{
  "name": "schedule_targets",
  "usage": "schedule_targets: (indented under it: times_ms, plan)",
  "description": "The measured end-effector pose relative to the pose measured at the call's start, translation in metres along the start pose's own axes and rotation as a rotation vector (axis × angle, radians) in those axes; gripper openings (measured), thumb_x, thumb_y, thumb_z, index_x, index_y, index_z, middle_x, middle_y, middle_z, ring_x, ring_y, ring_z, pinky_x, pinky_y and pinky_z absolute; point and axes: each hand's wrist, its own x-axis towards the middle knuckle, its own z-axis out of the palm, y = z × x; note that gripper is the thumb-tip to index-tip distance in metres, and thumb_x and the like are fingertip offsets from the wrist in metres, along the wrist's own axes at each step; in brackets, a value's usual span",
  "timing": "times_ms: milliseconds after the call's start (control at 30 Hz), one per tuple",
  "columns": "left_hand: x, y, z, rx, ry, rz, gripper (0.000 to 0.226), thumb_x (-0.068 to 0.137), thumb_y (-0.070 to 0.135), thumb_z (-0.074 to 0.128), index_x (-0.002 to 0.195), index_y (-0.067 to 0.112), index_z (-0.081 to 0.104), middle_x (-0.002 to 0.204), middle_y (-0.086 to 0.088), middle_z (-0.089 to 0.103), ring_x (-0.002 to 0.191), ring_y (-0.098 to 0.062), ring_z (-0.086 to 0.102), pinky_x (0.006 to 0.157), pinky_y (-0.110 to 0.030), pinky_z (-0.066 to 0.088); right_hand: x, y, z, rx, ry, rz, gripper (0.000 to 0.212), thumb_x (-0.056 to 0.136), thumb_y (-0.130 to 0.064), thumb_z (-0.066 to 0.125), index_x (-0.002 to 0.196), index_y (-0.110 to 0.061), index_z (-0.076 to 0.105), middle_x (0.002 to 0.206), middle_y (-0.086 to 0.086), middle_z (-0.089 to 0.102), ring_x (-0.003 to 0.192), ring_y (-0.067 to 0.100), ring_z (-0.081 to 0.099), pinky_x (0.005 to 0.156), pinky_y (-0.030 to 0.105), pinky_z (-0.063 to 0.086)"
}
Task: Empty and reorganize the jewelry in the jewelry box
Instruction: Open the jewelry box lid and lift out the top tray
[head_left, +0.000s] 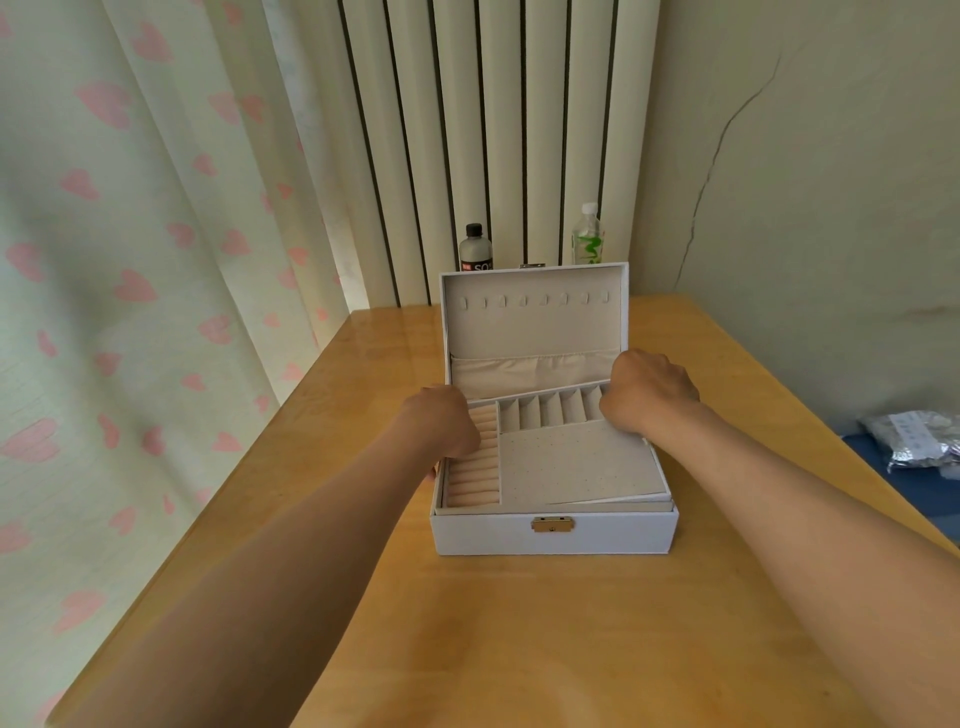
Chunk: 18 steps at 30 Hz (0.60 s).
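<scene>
As the jewelry box (553, 535) stands open, left hand (441, 418) and right hand (649, 392) clamp curled fingers on its tray (576, 462). It tilts.

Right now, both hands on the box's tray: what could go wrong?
1. The beige inner tray sits tilted in the pale blue jewelry box; the left hand and right hand, lifting unevenly, could jam or tip it.
2. The upright lid stands before the black-capped dark bottle and the clear plastic bottle; pushed back, it could topple them.

Wooden table (519, 649) glowing in soft daylight, heart-print curtain (130, 260) on the left, ribbed radiator (493, 130) behind, cracked wall (805, 182) to the right.
</scene>
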Motion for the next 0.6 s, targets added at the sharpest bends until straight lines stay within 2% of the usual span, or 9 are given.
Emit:
schedule_targets:
  times_ms: [67, 167, 233, 300, 367, 467, 533, 600]
  plan:
    - [-0.001, -0.002, 0.001, -0.007, 0.004, 0.003, 0.024, 0.093, 0.015, 0.055, 0.116, 0.007, 0.057, 0.106, -0.011, 0.062, 0.086, -0.028, 0.073, 0.082, -0.038, 0.062, -0.001, 0.002, -0.003, 0.018, -0.001, -0.011, 0.021, 0.094, -0.014, 0.055, 0.075, -0.015, 0.045, 0.082, 0.006, 0.053, 0.069, 0.022, 0.051, 0.056, 0.028, 0.039]
    - [-0.005, -0.004, 0.0, -0.042, -0.003, -0.004, 0.02, 0.093, 0.015, 0.054, 0.111, 0.008, 0.057, 0.096, -0.011, 0.064, 0.075, -0.028, 0.075, 0.073, -0.038, 0.063, -0.003, 0.006, -0.007, 0.051, 0.001, -0.032, 0.023, 0.095, -0.013, 0.052, 0.074, -0.015, 0.042, 0.081, 0.007, 0.052, 0.066, 0.02, 0.048, 0.05, 0.028, 0.033]
    - [-0.007, -0.005, 0.0, -0.026, -0.001, 0.009, 0.017, 0.093, 0.014, 0.052, 0.108, 0.008, 0.056, 0.094, -0.01, 0.063, 0.073, -0.025, 0.073, 0.073, -0.036, 0.063, -0.004, 0.008, -0.008, 0.127, 0.0, -0.049, 0.024, 0.097, -0.012, 0.047, 0.074, -0.014, 0.042, 0.079, 0.006, 0.05, 0.065, 0.019, 0.047, 0.049, 0.029, 0.031]
    - [-0.008, -0.004, 0.001, 0.096, 0.075, 0.05, 0.014, 0.091, 0.014, 0.052, 0.104, 0.009, 0.056, 0.094, -0.009, 0.06, 0.076, -0.022, 0.064, 0.07, -0.031, 0.057, -0.004, 0.01, -0.008, 0.285, -0.025, -0.049, 0.023, 0.099, -0.013, 0.041, 0.076, -0.013, 0.042, 0.077, 0.005, 0.047, 0.065, 0.018, 0.044, 0.05, 0.029, 0.03]
    - [-0.008, 0.0, 0.004, 0.227, 0.24, 0.094, 0.019, 0.089, 0.018, 0.055, 0.107, 0.009, 0.057, 0.103, -0.008, 0.055, 0.088, -0.024, 0.056, 0.07, -0.03, 0.048, -0.002, 0.012, -0.006, 0.44, -0.044, -0.019, 0.023, 0.1, -0.012, 0.038, 0.078, -0.014, 0.045, 0.078, 0.005, 0.046, 0.065, 0.018, 0.042, 0.052, 0.029, 0.03]
    - [-0.006, 0.009, 0.01, 0.154, 0.367, 0.273, 0.034, 0.095, 0.035, 0.052, 0.119, 0.012, 0.053, 0.118, -0.008, 0.048, 0.109, -0.027, 0.05, 0.084, -0.037, 0.05, 0.005, 0.017, -0.005, 0.472, 0.003, 0.032, 0.021, 0.099, -0.012, 0.038, 0.082, -0.011, 0.051, 0.082, 0.007, 0.05, 0.067, 0.019, 0.044, 0.053, 0.029, 0.03]
    - [-0.007, 0.013, 0.009, 0.057, 0.373, 0.383, 0.039, 0.096, 0.041, 0.044, 0.122, 0.014, 0.053, 0.122, -0.007, 0.05, 0.115, -0.026, 0.05, 0.094, -0.042, 0.049, 0.009, 0.022, -0.005, 0.483, 0.037, 0.064, 0.023, 0.098, -0.011, 0.039, 0.077, -0.01, 0.048, 0.077, 0.008, 0.047, 0.066, 0.022, 0.043, 0.053, 0.029, 0.029]
    - [-0.006, 0.011, 0.008, -0.033, 0.358, 0.419, 0.043, 0.095, 0.043, 0.042, 0.128, 0.016, 0.052, 0.131, -0.007, 0.049, 0.122, -0.028, 0.048, 0.099, -0.043, 0.047, 0.011, 0.027, -0.005, 0.52, 0.049, 0.085, 0.028, 0.096, -0.008, 0.04, 0.068, -0.012, 0.041, 0.07, 0.006, 0.041, 0.063, 0.022, 0.039, 0.052, 0.029, 0.025]
